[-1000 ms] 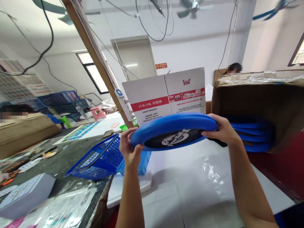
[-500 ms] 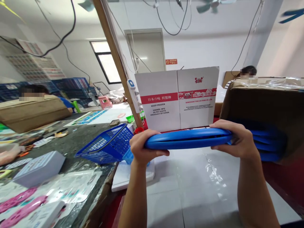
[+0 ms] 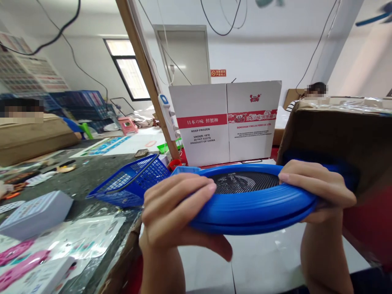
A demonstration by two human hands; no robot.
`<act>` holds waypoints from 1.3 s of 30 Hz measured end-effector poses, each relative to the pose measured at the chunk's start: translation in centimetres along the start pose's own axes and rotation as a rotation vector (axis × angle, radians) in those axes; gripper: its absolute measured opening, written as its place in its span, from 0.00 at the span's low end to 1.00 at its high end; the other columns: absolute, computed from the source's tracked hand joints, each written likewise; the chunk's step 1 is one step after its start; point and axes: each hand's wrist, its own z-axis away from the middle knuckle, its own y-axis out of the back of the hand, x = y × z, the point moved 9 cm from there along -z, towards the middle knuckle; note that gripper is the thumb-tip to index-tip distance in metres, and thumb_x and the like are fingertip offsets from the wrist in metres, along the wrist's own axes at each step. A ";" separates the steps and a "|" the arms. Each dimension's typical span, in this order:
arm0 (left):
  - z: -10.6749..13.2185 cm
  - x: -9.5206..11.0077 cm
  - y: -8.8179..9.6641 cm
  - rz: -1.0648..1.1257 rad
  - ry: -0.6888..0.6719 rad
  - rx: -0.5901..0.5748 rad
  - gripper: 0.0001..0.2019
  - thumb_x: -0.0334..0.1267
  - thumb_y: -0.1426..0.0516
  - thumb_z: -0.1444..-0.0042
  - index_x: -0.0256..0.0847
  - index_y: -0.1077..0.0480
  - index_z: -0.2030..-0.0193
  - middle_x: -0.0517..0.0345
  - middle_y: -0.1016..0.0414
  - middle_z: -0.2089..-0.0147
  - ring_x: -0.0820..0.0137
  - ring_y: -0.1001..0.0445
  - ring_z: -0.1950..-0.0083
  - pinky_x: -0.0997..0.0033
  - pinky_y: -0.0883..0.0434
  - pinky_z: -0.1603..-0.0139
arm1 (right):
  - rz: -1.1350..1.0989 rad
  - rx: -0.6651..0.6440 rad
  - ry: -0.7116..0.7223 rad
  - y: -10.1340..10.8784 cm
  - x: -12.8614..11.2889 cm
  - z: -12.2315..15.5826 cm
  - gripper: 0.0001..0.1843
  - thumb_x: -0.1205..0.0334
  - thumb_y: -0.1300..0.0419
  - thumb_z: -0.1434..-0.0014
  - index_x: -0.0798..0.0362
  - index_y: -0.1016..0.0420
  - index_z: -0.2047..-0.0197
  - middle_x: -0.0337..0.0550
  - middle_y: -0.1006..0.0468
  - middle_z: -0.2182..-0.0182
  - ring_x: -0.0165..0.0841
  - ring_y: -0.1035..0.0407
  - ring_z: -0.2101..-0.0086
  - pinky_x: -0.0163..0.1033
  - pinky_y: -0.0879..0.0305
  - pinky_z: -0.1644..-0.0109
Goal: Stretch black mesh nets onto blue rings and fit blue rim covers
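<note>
At left, a blue plastic lattice basket point(image 3: 122, 181) sits tilted on a dark worktop point(image 3: 105, 163), apart from both hands. In the centre, a blue round disc with a black mesh middle point(image 3: 254, 208) is held up above a smooth white surface point(image 3: 260, 265), in front of a white cardboard carton with red bands point(image 3: 202, 102). The handling looks under way rather than finished: the disc is lifted and not set down. A dark seam along its near edge may mean two stacked discs; I cannot be sure. At right, an open brown cardboard box point(image 3: 333, 130) holds more blue plastic point(image 3: 350, 176), mostly hidden; whether that part is done or left cannot be told.

The left hand point(image 3: 171, 208) pinches the disc's left rim, fingers over the top, thumb beneath. The disc spans between the hands, tilted toward the viewer. The right hand point(image 3: 321, 188) grips the right rim, fingers on top; its thumb is largely hidden.
</note>
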 end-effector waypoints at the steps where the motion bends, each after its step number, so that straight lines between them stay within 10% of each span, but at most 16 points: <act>1: -0.4 1.1 -0.2 -0.007 -0.062 -0.025 0.33 0.72 0.32 0.51 0.45 0.22 0.54 0.58 0.17 0.65 0.63 0.16 0.66 0.63 0.17 0.64 | 0.025 -0.045 -0.003 -0.4 -0.2 0.0 0.26 0.46 0.38 0.30 0.47 0.24 0.34 0.46 0.19 0.66 0.40 0.25 0.72 0.46 0.24 0.69; 20: -1.2 2.5 0.3 -0.009 -0.284 0.000 0.17 0.51 0.29 0.42 0.38 0.20 0.58 0.58 0.19 0.72 0.64 0.17 0.71 0.68 0.18 0.71 | 0.177 -0.137 0.022 -2.2 -1.8 -0.2 0.23 0.46 0.41 0.27 0.45 0.25 0.34 0.45 0.18 0.64 0.40 0.23 0.67 0.45 0.23 0.64; 39: 0.0 -1.0 -0.4 -0.019 -0.215 0.096 0.21 0.55 0.34 0.36 0.35 0.21 0.66 0.57 0.18 0.73 0.70 0.20 0.74 0.73 0.23 0.69 | 0.245 -0.263 -0.273 -4.9 -2.5 -1.2 0.22 0.46 0.39 0.26 0.54 0.23 0.41 0.45 0.19 0.64 0.35 0.27 0.65 0.39 0.32 0.61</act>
